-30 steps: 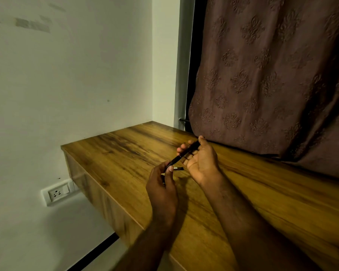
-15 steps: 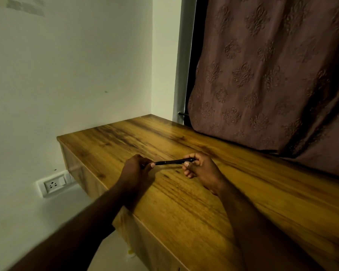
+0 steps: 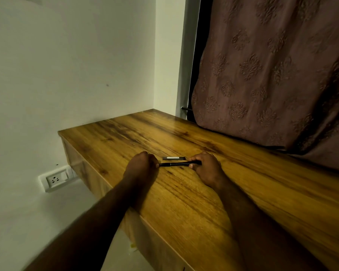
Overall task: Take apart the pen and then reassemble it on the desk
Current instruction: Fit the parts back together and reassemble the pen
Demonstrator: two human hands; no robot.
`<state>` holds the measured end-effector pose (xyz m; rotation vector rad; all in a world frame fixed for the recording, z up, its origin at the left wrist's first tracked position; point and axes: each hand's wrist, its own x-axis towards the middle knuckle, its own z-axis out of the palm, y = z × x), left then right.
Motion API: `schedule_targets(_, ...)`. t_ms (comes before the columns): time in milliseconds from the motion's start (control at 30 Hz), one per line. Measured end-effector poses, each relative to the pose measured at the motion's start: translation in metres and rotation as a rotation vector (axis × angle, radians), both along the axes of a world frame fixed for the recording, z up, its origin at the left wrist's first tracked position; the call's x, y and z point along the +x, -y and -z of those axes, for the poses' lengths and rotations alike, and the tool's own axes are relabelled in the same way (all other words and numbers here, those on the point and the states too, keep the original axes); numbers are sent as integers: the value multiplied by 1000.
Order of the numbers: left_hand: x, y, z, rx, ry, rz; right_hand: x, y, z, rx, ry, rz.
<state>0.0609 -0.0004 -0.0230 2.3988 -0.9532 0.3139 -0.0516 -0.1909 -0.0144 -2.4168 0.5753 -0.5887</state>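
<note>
The pen (image 3: pixel 176 164), pinched at either end by the left hand (image 3: pixel 143 166) and right hand (image 3: pixel 206 168) low over the desk (image 3: pixel 252 196), a detached piece (image 3: pixel 173 158) lying just behind, is judged mid-disassembly; opposed twisting is called for next.

We count two grips, both low in the middle of the frame: the left grip (image 3: pixel 143 165) and the right grip (image 3: pixel 205 169), each pinching one end of one dark pen (image 3: pixel 176 164). That is the only pen we see. One short dark piece (image 3: pixel 174 158) lies on the table just above it in the frame; we cannot tell what part it is. There is one wooden table (image 3: pixel 184 202), one patterned curtain (image 3: pixel 272 75) filling the upper right, and one white wall socket (image 3: pixel 55 179) at the lower left. Two bare forearms cross the bottom of the frame.
</note>
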Motion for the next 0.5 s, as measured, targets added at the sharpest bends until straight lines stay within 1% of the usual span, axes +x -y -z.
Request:
schedule_targets(67, -3, 2, -2, -19, 24, -17, 1, -1, 0, -17, -14, 32)
schedule_targets(167, -6, 4, -4, -63, -10, -69, 1, -2, -1, -30, -30, 51)
schedule_targets(267, -6, 2, -5, -71, -40, -29, -1, -3, -3, -31, -33, 44)
schedule_targets(400, 0, -3, -3, -177, -170, -5, 0, -3, -4, -43, -49, 39)
schedule_targets(500, 3, -6, 1, -191, -236, 20, 0, -3, -2, -43, -72, 20)
